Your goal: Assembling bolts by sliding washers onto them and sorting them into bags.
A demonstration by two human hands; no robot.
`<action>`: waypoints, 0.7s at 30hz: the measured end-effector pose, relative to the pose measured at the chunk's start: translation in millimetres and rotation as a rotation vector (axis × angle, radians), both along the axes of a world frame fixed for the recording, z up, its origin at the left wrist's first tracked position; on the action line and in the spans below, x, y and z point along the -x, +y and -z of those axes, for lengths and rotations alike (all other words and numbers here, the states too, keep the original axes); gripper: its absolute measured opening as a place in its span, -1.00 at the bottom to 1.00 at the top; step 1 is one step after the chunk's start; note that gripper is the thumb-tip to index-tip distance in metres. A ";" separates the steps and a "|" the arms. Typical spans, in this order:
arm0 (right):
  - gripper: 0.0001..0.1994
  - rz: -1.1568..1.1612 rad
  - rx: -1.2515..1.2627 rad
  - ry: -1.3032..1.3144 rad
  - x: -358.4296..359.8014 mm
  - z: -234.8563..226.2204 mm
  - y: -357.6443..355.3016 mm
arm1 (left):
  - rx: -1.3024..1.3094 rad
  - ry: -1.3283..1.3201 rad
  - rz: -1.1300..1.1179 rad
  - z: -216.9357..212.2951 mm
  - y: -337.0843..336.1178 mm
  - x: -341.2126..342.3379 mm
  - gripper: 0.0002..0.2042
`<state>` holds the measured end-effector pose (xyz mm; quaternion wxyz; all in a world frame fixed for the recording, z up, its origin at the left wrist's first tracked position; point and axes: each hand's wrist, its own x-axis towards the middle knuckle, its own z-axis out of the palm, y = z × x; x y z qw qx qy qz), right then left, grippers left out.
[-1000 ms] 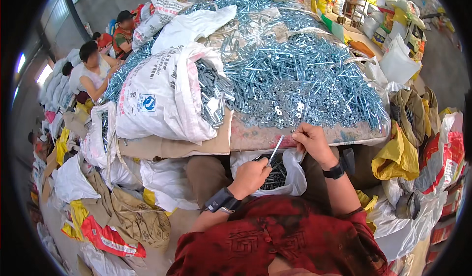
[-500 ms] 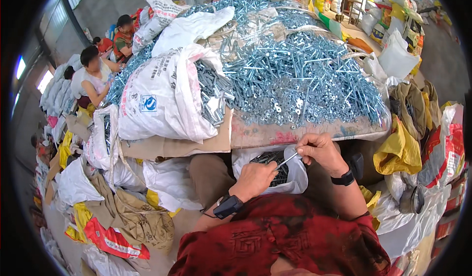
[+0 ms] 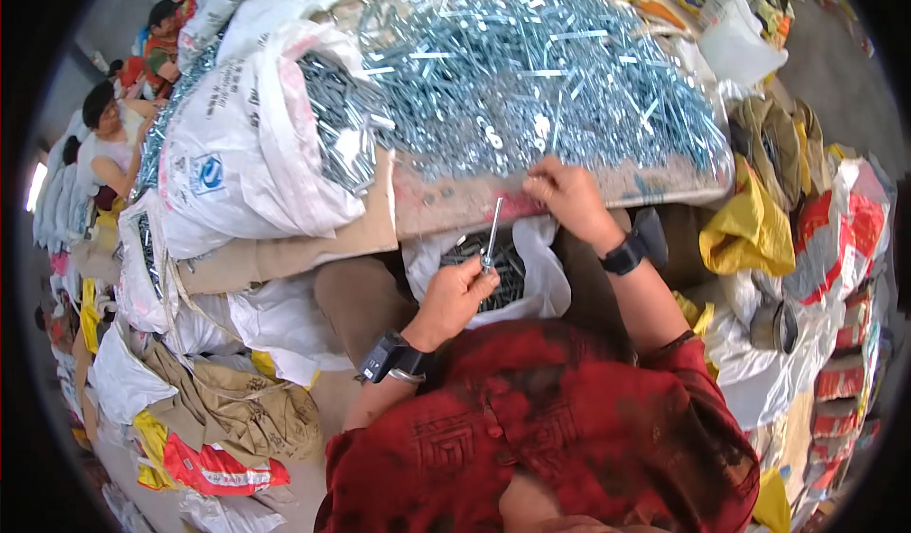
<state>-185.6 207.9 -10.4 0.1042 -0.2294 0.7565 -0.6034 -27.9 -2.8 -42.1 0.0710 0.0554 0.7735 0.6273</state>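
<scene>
Nearest the camera, the person in the red patterned top (image 3: 569, 429) is sitting at the near edge of the table (image 3: 446, 201), both forearms reaching forward, each wrist wearing a black band.

The left hand (image 3: 455, 298) is curling shut around the lower end of a long silvery bolt (image 3: 491, 234), fingers pinching it so that the shaft is standing almost upright and leaning slightly to the right. The hand is hovering just over a white plastic bag (image 3: 546, 272) that is hanging open below the table's near edge; dark metal pieces are lying inside it.

The right hand (image 3: 567, 196) is resting a little farther out, at the table's near edge, fingers bent down and touching the front fringe of the heap of bolts (image 3: 550, 87). Whether it is pinching anything there cannot be told. The two hands are apart, the bolt's upper tip ending just left of the right hand.

Beyond the hands, the heap of shiny bolts is covering most of the tabletop up to its far edge. On the table's left part, a large white woven sack (image 3: 237, 153) is lying slumped, its mouth spilling more bolts.

Farther left, other people (image 3: 114, 139) are sitting along the same row. Right of the table, yellow (image 3: 750, 234) and white bags are lying piled.
</scene>
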 end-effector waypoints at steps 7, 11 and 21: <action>-0.85 0.217 -0.919 0.829 -9.7 14.0 -19.3 | 0.007 -0.104 -0.021 -8.6 -1.6 1.9 -0.78; -0.84 0.189 -0.878 0.756 -4.3 5.8 -21.1 | 0.100 -0.060 -0.015 -2.5 -3.3 2.0 -0.80; -0.81 0.070 0.080 -0.032 -31.0 -29.0 -13.3 | 0.134 0.012 0.032 -7.9 7.5 -2.1 -0.79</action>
